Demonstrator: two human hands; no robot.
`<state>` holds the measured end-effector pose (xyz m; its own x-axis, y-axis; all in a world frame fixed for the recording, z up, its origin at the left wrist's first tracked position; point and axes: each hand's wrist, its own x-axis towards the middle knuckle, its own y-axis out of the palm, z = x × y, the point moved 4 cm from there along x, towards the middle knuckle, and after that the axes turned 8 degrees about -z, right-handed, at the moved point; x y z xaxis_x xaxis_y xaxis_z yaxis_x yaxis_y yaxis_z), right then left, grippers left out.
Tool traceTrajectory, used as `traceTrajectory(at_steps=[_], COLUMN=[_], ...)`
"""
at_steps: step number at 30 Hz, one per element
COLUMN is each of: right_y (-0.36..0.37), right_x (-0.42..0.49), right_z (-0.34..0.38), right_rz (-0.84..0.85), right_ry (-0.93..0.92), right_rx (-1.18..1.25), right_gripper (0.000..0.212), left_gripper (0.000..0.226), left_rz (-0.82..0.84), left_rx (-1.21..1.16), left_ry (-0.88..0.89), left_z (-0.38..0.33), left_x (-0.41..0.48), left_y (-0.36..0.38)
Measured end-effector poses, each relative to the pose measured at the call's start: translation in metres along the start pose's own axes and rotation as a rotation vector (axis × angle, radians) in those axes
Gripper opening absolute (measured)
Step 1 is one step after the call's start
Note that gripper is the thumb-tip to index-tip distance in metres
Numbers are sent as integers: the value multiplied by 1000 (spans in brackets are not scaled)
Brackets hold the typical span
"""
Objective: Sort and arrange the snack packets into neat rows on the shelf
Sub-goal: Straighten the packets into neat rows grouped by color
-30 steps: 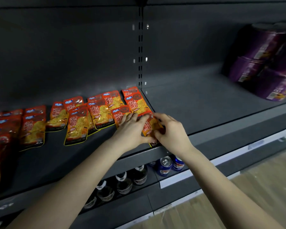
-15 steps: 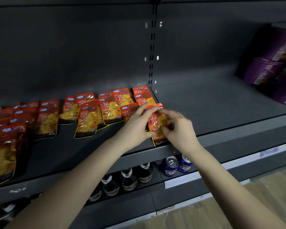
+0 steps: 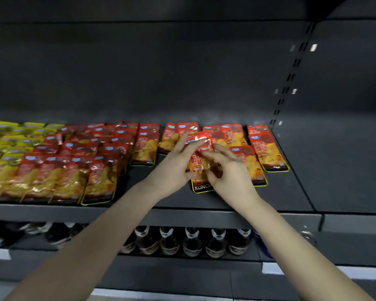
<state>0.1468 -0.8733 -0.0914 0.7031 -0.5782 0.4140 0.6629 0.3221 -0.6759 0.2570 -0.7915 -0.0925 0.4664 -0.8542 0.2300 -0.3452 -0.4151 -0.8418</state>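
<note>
Since half a second ago: the view swings left, the purple packs leave sight, and the full rows at left come into view. The snack packet (image 3: pixel 201 158) sits higher between the hands.

Left hand (image 3: pixel 172 170) pinches the packet's left edge, one finger stretched up along the foil. Right hand (image 3: pixel 230 174) pinches the right edge with curled fingers. The packet is held just over a flat packet (image 3: pixel 201 187) (black lower edge showing), mid-shelf (image 3: pixel 291 192), near the front.

Judgement: the two-handed grip squares the pouch so it lands aligned.

The red rows (image 3: pixel 74 170) overlap neatly down to the front lip. The loose packets (image 3: pixel 267 151) at back right lie skewed and are likely next. The yellow packets (image 3: pixel 0 161) are kept apart at far left, which suggests sorting by kind. Bottles (image 3: pixel 191 242) stand below, not involved.
</note>
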Motion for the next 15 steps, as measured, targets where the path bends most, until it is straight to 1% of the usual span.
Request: traceTrajectory(at_steps=[3,5,7,11,15], right_y=[26,42,56,81,100], right_x=[8,14,20,29,33], right_z=[23,37,48,66,77], right_rz=[59,84,107,136,170], right_ry=[-29,-47,-57,-77,-75], right_rx=[34,46,45,36,4], right_gripper=[46,46,48,52,55], left_gripper=[92,102,109,107,104], left_rz=[-1,23,54,91,140], left_rx=[8,-7,29,191,186], left_ry=[-65,-107,-117,-97,-108], left_z=[28,46,62,88,111], left_x=[-9,-11,-13,-12,-11], left_y=[-20,-31,-40,-57,-59])
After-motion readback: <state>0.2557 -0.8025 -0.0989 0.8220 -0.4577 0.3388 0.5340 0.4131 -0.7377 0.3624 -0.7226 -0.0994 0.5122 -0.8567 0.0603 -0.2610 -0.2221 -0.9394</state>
